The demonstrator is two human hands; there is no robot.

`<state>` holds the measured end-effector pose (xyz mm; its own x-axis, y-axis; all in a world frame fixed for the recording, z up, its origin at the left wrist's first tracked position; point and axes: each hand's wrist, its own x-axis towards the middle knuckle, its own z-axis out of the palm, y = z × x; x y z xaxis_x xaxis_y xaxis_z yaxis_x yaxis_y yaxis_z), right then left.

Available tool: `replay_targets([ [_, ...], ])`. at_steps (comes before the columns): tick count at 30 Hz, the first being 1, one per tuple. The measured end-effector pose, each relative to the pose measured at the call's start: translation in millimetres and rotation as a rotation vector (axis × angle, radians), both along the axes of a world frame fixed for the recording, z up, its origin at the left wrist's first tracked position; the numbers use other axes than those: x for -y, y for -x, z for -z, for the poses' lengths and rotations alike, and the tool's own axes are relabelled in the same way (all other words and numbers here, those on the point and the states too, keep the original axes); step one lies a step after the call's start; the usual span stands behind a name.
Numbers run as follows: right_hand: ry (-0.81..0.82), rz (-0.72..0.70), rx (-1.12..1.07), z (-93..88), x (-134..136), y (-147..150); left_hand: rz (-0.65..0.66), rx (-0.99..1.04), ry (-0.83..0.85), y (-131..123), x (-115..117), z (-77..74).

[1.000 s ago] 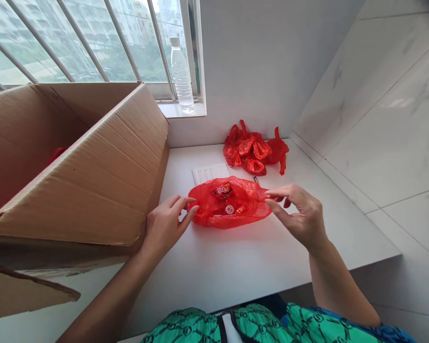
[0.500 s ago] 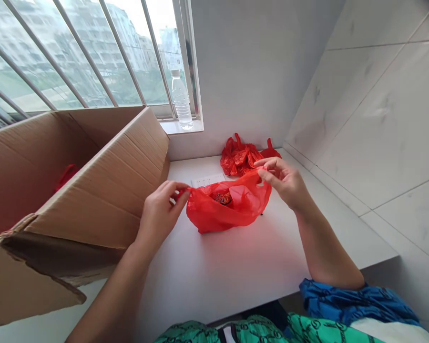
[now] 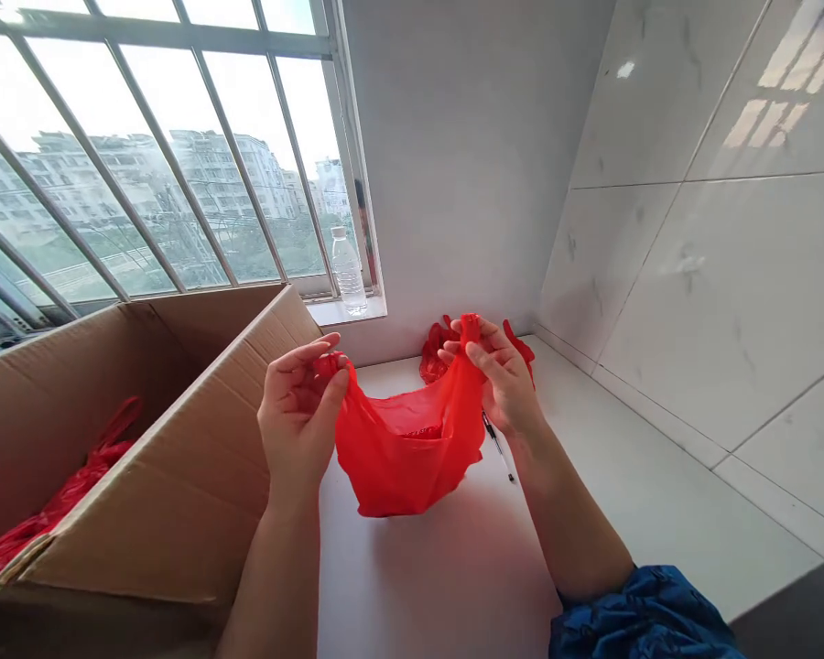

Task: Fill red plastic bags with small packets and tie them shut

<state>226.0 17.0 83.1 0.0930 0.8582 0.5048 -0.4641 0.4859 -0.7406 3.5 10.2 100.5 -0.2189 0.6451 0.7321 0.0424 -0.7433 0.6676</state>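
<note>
While our left hand (image 3: 298, 407) is raised in front of us with its back toward the camera, its fingers curl closed around one bunched handle of a red plastic bag (image 3: 405, 453), thumb pressed against the twist of film. Our right hand (image 3: 501, 384) is up at about the same height, palm turned inward, its thumb and fingers pinching the other handle tight. Both forearms rise from the bottom edge of the view, the right one coming out of a blue sleeve (image 3: 645, 618).

The bag hangs between our hands, its mouth stretched open and sagging, the thin glossy film creased, something dark red showing inside. It hangs over the white counter (image 3: 453, 577); we cannot tell whether its bottom touches it. Just beside our right wrist a pen (image 3: 498, 447) lies on the counter, and behind our right hand sits a pile of red bags (image 3: 434, 352). To the left stands an open cardboard box (image 3: 171, 485) with more red film inside
</note>
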Motion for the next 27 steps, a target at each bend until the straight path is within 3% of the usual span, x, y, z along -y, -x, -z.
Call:
replay_targets([
  [3, -0.054, -0.009, 0.313, -1.3, 12, 11, -0.218, -0.235, -0.179, 4, 7, -3.2],
  [5, -0.067, 0.028, 0.543, 1.7, 18, 22, -0.276, -0.384, -0.192, 5, 12, -3.3],
  [7, -0.097, 0.081, 0.746, 9.4, 19, 36, -0.216, -0.501, -0.119, 3, 17, -2.3],
  [9, -0.142, 0.131, 0.855, 20.6, 14, 49, -0.070, -0.592, -0.033, -2, 20, -0.5],
  [11, -0.169, 0.168, 0.829, 32.2, 4, 58, 0.037, -0.641, -0.018, -7, 18, 2.6],
  [13, -0.128, 0.169, 0.703, 40.6, -7, 59, 0.018, -0.632, -0.041, -10, 11, 8.0],
  [15, -0.012, 0.108, 0.545, 44.3, -15, 56, -0.036, -0.590, -0.014, -11, -1, 16.5],
  [17, 0.116, 0.011, 0.390, 44.4, -20, 51, 0.001, -0.575, 0.114, -13, -13, 27.5],
  [22, 0.193, -0.059, 0.202, 43.7, -26, 44, 0.382, -0.541, 0.504, -22, -30, 50.2],
  [27, 0.235, 0.000, 0.129, 46.6, -35, 35, 0.750, -0.295, 0.729, -18, -39, 55.0],
])
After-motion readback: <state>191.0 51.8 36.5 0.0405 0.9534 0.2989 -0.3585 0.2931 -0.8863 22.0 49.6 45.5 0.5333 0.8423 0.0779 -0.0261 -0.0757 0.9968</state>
